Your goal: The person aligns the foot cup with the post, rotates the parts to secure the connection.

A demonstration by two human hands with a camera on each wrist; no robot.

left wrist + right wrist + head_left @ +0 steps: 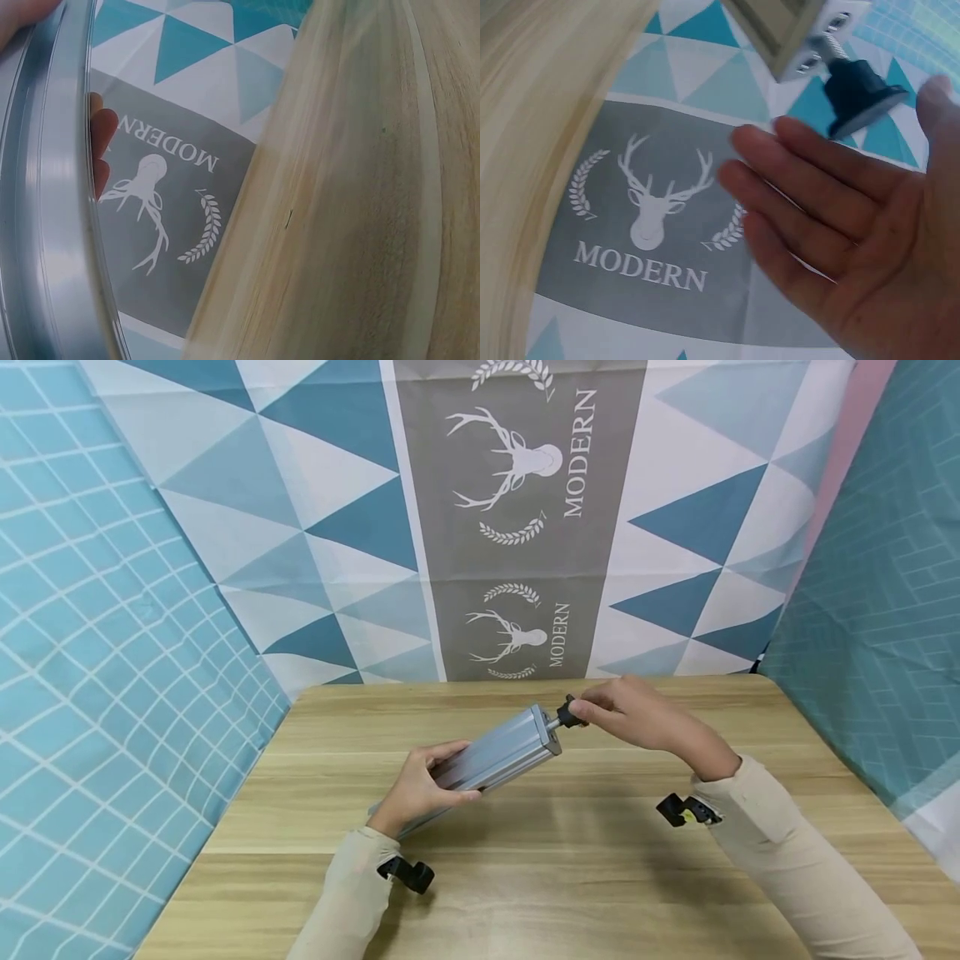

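Note:
A silver aluminium profile (pixel 502 750) is held tilted above the table, its capped end up and to the right. My left hand (pixel 418 789) grips it around the lower part, thumb on the near side; in the left wrist view, fingertips (pixel 103 139) show past its edge. From the end plate juts a threaded stud with a black levelling foot (pixel 567 713). My right hand (pixel 648 717) is at that foot. In the right wrist view its fingers (pixel 810 161) are loosely extended beside the foot (pixel 855 96), with the thumb apart from it.
Beneath both hands lies a wood-grain table (pixel 570 877). A patterned cloth (pixel 517 552) with deer heads hangs behind its far edge, and blue cloths (pixel 97 635) stand at the left and right sides. Each sleeve carries a black wrist mount (pixel 408 872).

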